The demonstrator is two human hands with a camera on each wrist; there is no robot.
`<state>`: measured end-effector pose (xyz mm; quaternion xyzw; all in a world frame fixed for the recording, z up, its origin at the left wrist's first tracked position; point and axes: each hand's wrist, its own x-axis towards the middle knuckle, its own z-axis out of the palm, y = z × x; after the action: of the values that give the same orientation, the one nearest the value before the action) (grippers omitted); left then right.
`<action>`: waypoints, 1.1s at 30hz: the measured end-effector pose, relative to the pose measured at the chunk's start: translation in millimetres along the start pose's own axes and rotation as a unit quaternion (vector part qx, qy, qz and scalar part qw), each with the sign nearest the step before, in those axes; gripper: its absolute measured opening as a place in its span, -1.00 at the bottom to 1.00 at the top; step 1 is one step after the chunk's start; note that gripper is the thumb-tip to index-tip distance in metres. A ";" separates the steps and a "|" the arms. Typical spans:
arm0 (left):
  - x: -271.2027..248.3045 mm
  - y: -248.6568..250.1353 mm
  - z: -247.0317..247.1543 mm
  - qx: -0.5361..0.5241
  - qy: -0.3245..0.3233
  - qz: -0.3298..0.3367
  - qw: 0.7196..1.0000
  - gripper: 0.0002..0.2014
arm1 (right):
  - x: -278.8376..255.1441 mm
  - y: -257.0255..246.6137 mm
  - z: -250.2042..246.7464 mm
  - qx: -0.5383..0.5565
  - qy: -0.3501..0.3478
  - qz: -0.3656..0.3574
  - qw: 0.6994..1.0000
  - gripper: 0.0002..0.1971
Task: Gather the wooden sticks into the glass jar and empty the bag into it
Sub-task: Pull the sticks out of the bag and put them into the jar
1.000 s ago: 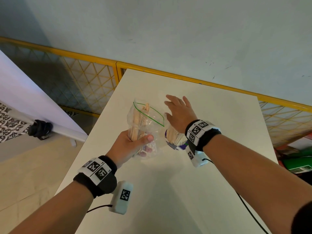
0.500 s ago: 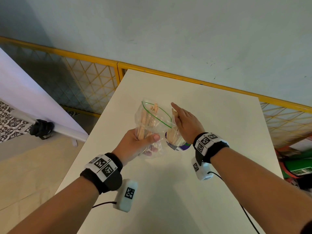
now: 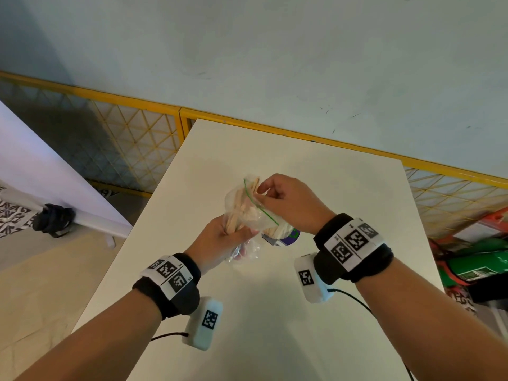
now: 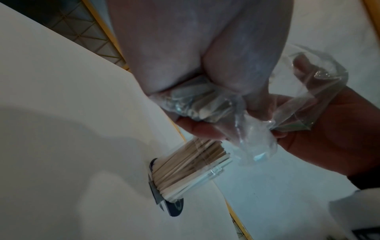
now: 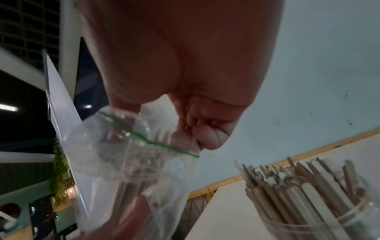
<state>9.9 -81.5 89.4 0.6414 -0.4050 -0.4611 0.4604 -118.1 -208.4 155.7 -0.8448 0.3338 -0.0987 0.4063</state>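
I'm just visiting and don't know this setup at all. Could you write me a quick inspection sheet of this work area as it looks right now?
Surface: white table, bare around the work.
Job's things: clear bag with a green zip line, wooden sticks inside, held up off the table; glass jar already packed with upright sticks, standing on the table beside it.
Clutter: nothing seen on the table.
Hands: left hand grips the bag's lower part; right hand pinches the bag at its mouth.
Cables: a thin black lead hangs from each wrist unit.
Surroundings: yellow mesh fence, pale wall, white panel on the left, green items at the right edge.
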 end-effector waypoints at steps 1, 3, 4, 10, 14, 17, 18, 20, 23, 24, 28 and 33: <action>-1.8 2.3 3.3 0.004 -0.015 0.007 1.000 -0.63 | -0.8 0.8 2.7 -0.004 0.003 0.006 1.000 -0.76; -4.8 6.1 9.1 0.033 -0.046 0.011 0.998 -0.49 | -3.0 0.5 9.4 -0.012 0.007 0.005 1.000 -0.78; -5.0 7.0 11.2 0.047 -0.055 0.008 0.997 -0.47 | -4.5 -1.1 12.8 -0.011 0.009 0.001 1.000 -0.78; -4.8 8.8 7.9 0.065 -0.061 -0.007 0.996 -0.53 | 0.1 -4.8 15.4 0.029 -0.010 -0.005 1.000 -0.74; -10.5 10.5 -1.2 -0.016 -0.034 0.006 0.999 -0.76 | -1.5 -1.8 2.0 0.108 0.058 0.006 0.992 -0.73; -12.8 11.9 -1.1 -0.039 -0.022 0.024 0.999 -0.73 | -0.4 -2.5 -7.6 0.178 0.109 0.025 0.978 -0.78; -12.7 12.1 0.2 -0.031 -0.027 0.034 0.999 -0.68 | 0.2 -3.2 -8.3 0.192 0.118 0.025 0.974 -0.78; -11.9 12.2 4.9 -0.010 -0.047 0.045 0.998 -0.61 | 0.5 -6.1 -7.3 0.223 0.123 0.029 0.967 -0.76; -10.0 12.8 10.9 -0.013 -0.065 0.038 0.997 -0.67 | 1.6 -9.0 -7.3 0.283 0.087 0.061 0.953 -0.86; -10.2 13.8 12.7 -0.018 -0.072 0.038 0.997 -0.66 | 1.6 -9.1 -7.8 0.305 0.066 0.081 0.947 -0.90; -8.9 15.0 14.8 -0.036 -0.088 0.037 0.995 -0.67 | 4.2 -8.2 -4.2 0.349 0.032 0.160 0.923 -0.74; -9.0 10.5 11.1 -0.033 -0.087 0.004 0.996 -0.66 | 10.2 -5.8 -5.3 0.146 0.046 0.103 0.983 -0.66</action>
<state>-4.0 -78.1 99.8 0.5821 -0.4305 -0.5261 0.4461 -109.8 -215.7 162.4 -0.7318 0.4199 -0.1430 0.5174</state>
